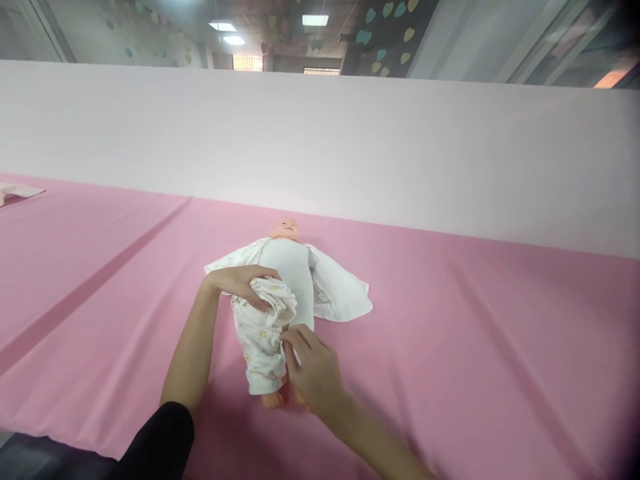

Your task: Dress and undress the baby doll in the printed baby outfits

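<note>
A baby doll (286,229) lies on its back, its head toward the wall. White clothing (290,257) covers its torso, and an open white top (341,287) spreads out on both sides. Printed baby trousers (263,343) are pulled over the doll's leg on the left, with a bare foot (273,400) showing below the cuff. At the bunched waist of the trousers, my left hand (247,283) grips the cloth. My right hand (313,363) pinches the trouser fabric between the legs and hides most of the other leg.
A pink sheet (475,347) with several creases covers the table. Behind it rises a low white wall (320,147), with glass above. A pale cloth (17,192) lies at the far left edge.
</note>
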Motion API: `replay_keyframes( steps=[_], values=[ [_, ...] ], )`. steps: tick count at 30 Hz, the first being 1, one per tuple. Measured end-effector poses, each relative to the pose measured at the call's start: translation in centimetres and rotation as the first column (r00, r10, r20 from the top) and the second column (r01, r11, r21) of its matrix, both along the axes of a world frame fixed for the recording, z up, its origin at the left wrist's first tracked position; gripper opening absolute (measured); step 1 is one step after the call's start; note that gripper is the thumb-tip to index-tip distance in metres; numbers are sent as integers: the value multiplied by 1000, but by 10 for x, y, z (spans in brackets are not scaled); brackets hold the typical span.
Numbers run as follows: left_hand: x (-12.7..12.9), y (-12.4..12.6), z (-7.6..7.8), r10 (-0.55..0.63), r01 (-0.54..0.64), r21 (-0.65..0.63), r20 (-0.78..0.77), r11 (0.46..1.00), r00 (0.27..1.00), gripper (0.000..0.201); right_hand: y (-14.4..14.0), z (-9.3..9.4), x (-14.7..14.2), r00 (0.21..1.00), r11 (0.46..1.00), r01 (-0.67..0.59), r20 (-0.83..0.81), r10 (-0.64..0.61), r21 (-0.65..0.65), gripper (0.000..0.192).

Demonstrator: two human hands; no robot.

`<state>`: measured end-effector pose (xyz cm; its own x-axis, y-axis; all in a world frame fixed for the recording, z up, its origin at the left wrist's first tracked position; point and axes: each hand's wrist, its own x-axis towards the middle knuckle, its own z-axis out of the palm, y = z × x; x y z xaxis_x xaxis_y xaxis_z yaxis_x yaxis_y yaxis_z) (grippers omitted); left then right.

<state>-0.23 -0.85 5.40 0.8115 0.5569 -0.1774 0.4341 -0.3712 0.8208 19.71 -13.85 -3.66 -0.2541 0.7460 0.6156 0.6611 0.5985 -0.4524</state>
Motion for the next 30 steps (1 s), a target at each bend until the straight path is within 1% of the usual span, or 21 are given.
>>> replay_keyframes(
  steps=[1,3,7,9,11,14,16,17,19,21,23,25,26,28,30],
  values=[
    [0,0,0,5,-5,0,-4,1000,1000,51,-5,-9,1,1000,1000,9,10,-9,10,22],
    [1,1,1,10,-10,6,-17,1000,1000,51,-14,-20,7,999,999,25,24,-24,-22,20],
    [1,1,2,9,-10,-13,-22,1000,1000,50,-39,-31,19,989,983,69,141,-45,-172,15],
    [1,2,2,6,-6,-14,-18,1000,1000,49,-53,-37,20,981,964,74,195,-24,-255,12],
    [1,2,2,1,-2,-10,-24,1000,1000,48,-63,-45,21,979,939,79,204,-10,-333,16],
    [1,2,3,-2,1,-5,-35,1000,999,48,-65,-58,23,982,898,73,191,13,-434,22],
    [1,1,3,-2,2,-5,-36,1000,999,48,-62,-66,25,983,898,41,181,44,-438,31],
    [1,1,3,0,0,-1,-38,1000,999,48,-61,-70,25,985,910,22,166,52,-415,34],
    [0,0,4,6,-6,11,-47,1000,999,49,-58,-72,26,992,944,-17,115,58,-330,32],
    [0,-2,4,6,-5,20,-52,1000,999,49,-55,-67,25,996,979,-19,87,37,-205,26],
    [-1,-3,4,4,-2,31,-52,1000,999,50,-49,-54,25,997,1000,11,73,-9,-29,23],
    [-2,-4,4,-2,5,55,-50,998,999,49,-36,-33,27,998,989,52,34,-57,138,24],
    [-2,-4,3,-9,13,68,-49,998,999,49,-28,-22,28,997,977,78,8,-81,199,25],
    [-3,-4,2,-36,40,83,-47,996,998,46,-6,0,31,983,952,182,-52,-175,245,26],
    [-3,-4,2,-55,59,93,-40,994,998,44,19,17,30,953,923,300,-127,-276,240,34]
  ],
)
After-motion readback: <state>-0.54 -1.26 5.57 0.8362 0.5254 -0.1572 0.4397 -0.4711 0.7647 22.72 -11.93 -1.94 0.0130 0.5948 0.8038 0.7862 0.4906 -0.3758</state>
